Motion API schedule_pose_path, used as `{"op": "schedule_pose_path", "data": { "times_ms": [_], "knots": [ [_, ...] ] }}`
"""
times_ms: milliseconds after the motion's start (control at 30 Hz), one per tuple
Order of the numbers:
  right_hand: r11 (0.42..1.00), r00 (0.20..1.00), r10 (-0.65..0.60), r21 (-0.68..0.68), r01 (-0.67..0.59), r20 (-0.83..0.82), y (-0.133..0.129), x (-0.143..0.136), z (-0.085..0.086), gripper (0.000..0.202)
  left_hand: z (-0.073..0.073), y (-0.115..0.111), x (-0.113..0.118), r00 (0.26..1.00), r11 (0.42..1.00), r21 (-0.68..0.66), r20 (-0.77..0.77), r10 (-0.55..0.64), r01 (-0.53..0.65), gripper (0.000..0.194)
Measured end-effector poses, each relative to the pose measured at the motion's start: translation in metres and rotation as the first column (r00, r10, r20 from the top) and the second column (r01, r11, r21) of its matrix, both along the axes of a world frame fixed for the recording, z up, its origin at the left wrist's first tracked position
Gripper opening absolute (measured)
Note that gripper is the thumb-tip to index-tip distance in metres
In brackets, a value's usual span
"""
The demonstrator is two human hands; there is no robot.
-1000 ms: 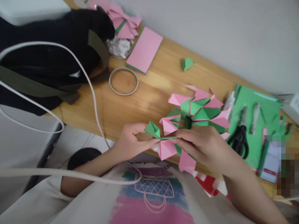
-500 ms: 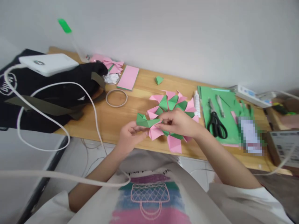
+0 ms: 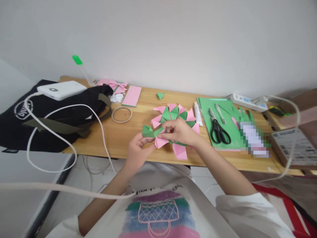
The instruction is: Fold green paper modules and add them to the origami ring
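A ring of folded pink and green paper pieces (image 3: 173, 113) lies near the front edge of the table, with pink points outward and green folds inside. At its left side is a folded green paper piece (image 3: 150, 132). My left hand (image 3: 139, 147) is closed on that green piece from below and the left. My right hand (image 3: 178, 131) reaches over the ring, its thumb and fingers pinched at the right end of the same piece, where it meets a pink flap. The fingertips of my right hand partly cover the join.
Black scissors (image 3: 219, 131) and a cutter (image 3: 220, 113) lie on green sheets (image 3: 206, 110) at right, beside a glue tube (image 3: 198, 114). A tape ring (image 3: 122, 114), pink paper stack (image 3: 132, 96) and small green piece (image 3: 160, 95) sit behind. A black bag (image 3: 52, 114) with white cable is left.
The camera view has tilted and shifted, so the table appears lower and further left. Both hands keep hold at the green piece, with little visible change in their grip.
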State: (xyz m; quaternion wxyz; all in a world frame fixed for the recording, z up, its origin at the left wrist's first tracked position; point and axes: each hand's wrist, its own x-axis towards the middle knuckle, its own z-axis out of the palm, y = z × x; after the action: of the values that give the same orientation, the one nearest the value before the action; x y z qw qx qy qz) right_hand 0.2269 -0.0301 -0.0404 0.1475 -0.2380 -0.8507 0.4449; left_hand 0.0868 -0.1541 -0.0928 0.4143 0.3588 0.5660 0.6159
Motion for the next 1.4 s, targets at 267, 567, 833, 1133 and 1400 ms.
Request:
{"op": "schedule_pose_path", "data": {
  "times_ms": [267, 567, 833, 1133, 1400],
  "knots": [
    [0.990, 0.997, 0.043, -0.129, -0.050, -0.060, -0.010, 0.021, -0.002, 0.011, 0.011, -0.010, -0.017, 0.956, 0.987, 0.006, -0.249, -0.157, 0.164, 0.025],
    [0.977, 0.994, 0.098, -0.187, -0.106, -0.050, -0.029, 0.048, 0.007, 0.010, 0.049, 0.005, -0.036, 0.227, 0.789, 0.239, -0.965, 0.129, 0.566, 0.018],
    [0.916, 0.967, -0.213, 0.372, 0.148, 0.139, -0.066, 0.049, 0.023, 0.054, 0.050, 0.043, -0.026, 0.280, 0.687, 0.219, -0.960, 0.023, 0.693, 0.011],
    [0.668, 0.807, -0.572, 0.489, 0.562, -0.145, -0.110, 0.021, 0.002, 0.038, 0.045, 0.051, -0.028, 0.325, 0.649, 0.238, -0.946, -0.015, 0.722, 0.011],
    [0.773, 0.883, -0.442, 0.432, 0.464, -0.157, -0.091, 0.020, 0.017, 0.022, 0.042, 0.056, -0.029, 0.399, 0.653, 0.295, -0.917, -0.013, 0.697, 0.013]
  ]
}}
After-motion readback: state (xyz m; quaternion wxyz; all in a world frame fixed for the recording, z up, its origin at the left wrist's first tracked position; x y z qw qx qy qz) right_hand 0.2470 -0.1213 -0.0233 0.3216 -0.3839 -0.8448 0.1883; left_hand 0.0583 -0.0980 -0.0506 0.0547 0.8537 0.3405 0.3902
